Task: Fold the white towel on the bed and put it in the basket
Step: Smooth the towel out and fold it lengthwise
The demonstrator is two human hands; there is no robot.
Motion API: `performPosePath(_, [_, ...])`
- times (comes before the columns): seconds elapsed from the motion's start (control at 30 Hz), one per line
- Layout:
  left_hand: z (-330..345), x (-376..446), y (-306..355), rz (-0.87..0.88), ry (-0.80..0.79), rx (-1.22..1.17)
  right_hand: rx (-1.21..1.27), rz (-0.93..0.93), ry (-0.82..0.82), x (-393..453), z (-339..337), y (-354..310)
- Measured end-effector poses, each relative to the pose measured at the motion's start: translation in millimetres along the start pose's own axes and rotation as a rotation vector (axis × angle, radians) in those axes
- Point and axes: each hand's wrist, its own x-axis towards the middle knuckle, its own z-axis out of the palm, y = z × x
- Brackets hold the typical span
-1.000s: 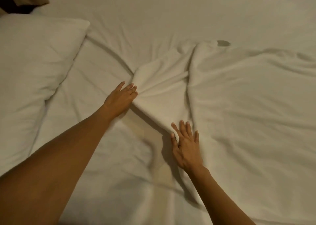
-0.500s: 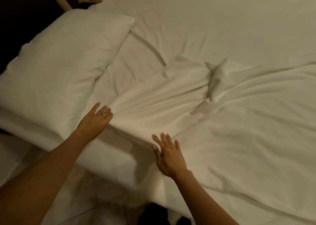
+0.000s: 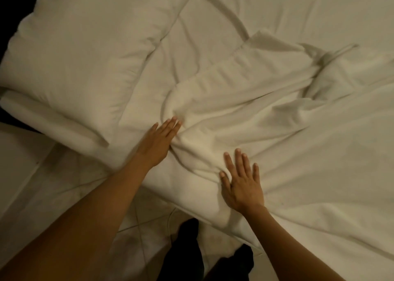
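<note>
The white towel (image 3: pixel 241 101) lies crumpled on the bed (image 3: pixel 298 14), running from near the bed's front edge up to the right. My left hand (image 3: pixel 158 141) rests at the towel's left edge with fingers together and tips pressed into a fold; whether it grips the cloth I cannot tell. Flat on the towel's near part lies my right hand (image 3: pixel 242 182), fingers spread, holding nothing. No basket is in view.
A large white pillow (image 3: pixel 85 46) lies at the upper left, close to my left hand. The bed's front edge runs diagonally below my hands. Tiled floor (image 3: pixel 32 169) and my dark trouser legs (image 3: pixel 187 248) show beneath it.
The towel has slid toward the bed's front edge with both hands on it. The view has pulled back, so the pillow, the floor and my legs now show.
</note>
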Motion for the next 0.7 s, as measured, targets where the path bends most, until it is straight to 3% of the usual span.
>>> performPosePath(0.13, [-2.3,5.6,-19.1,0.023,0.064,0.079,-0.006,0.035,0.045,-1.8,-5.5,-13.8])
performPosePath(0.27, [-16.7,33.1,-30.6,0.043,0.129,0.150,-0.048,-0.066,0.143,7.1,-3.3,-44.0])
performPosePath(0.47, [-30.1,75.6,-37.0,0.105,0.037,0.088,-0.134,-0.108,0.282,27.7,-3.9,-58.3])
performPosePath(0.6, [-52.0,88.5,-42.3,0.041,0.170,-0.182,-0.114,-0.034,0.391,46.9,-28.6,-42.0])
performPosePath(0.7, [-78.6,120.8,-38.9,-0.041,0.296,-0.317,-0.045,0.144,0.548,73.9,-64.8,-18.4])
